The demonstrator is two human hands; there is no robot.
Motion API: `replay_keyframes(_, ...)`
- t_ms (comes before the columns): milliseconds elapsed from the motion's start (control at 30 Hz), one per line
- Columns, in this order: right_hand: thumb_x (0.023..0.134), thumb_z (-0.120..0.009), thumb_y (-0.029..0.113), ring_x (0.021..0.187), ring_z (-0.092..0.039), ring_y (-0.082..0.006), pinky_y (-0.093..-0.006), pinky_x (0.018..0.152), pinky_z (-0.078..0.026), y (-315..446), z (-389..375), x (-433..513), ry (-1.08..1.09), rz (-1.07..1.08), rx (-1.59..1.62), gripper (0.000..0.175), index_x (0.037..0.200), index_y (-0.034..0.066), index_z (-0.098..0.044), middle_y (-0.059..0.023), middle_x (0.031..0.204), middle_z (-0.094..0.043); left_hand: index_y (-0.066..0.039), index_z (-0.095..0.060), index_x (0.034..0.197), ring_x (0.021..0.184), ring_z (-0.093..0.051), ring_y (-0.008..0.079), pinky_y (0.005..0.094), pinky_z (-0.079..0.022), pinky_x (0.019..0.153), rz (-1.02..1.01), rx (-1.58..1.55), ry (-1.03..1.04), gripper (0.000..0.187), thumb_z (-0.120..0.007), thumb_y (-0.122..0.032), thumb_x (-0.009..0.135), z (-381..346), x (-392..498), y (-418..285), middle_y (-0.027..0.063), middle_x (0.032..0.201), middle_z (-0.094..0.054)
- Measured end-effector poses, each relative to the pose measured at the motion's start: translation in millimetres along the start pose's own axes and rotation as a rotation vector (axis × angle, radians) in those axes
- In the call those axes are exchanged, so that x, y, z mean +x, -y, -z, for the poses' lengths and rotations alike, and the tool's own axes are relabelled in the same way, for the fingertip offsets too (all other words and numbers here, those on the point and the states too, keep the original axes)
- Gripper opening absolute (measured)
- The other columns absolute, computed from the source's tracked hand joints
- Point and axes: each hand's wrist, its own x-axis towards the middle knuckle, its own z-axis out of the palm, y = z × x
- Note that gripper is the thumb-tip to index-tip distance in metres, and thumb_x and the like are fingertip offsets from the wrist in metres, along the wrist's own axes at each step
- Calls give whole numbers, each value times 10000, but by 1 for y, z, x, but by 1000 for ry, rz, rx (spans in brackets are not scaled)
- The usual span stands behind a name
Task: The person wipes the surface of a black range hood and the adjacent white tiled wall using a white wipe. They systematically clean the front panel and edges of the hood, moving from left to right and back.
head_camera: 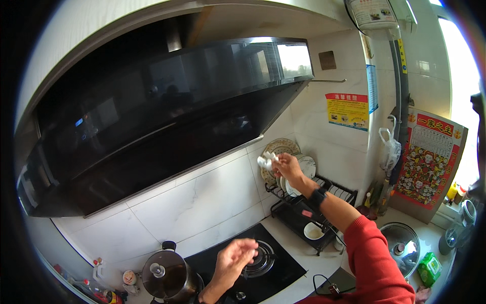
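Observation:
My right hand (pixel 287 165), at the end of a red sleeve with a black wristband, is raised in front of the dish rack and pinches a crumpled white tissue or cloth (pixel 267 161). Behind it, patterned plates (pixel 281 146) stand upright in the black dish rack (pixel 296 224). My left hand (pixel 236 262) is held above the black gas hob (pixel 277 281), beside a burner, its fingers apart and nothing seen in it. To its left stands a dark pot with a glass lid (pixel 167 274).
A black range hood (pixel 152 114) slopes overhead, its lower edge above the tiled wall. Bottles (pixel 108 277) are at the lower left. On the right counter are a glass lid (pixel 400 247), a green wipes packet (pixel 429 269) and a calendar board (pixel 427 163).

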Motion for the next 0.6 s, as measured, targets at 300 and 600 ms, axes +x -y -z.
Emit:
replay_keyframes(300, 954, -627, 120, 661, -643, -178, -318, 537, -588, -40, -19, 142, -353, 4, 132, 206, 1069, -28, -541, -97, 860, -633, 1, -645, 1087, 808, -605, 109, 229, -488, 728, 209, 175, -429, 164, -582, -88, 965, 31, -101, 44, 47, 946, -672)
replay_keyframes(600, 838, -645, -43, 718, -654, -156, -248, 617, -540, -26, -41, 155, -280, -60, 358, 113, 943, -57, -605, -67, 861, -655, -20, -618, 1179, 864, -601, 120, 264, -506, 768, 221, -5, -976, 247, -599, -152, 971, 68, -242, 114, 54, 1047, -662)
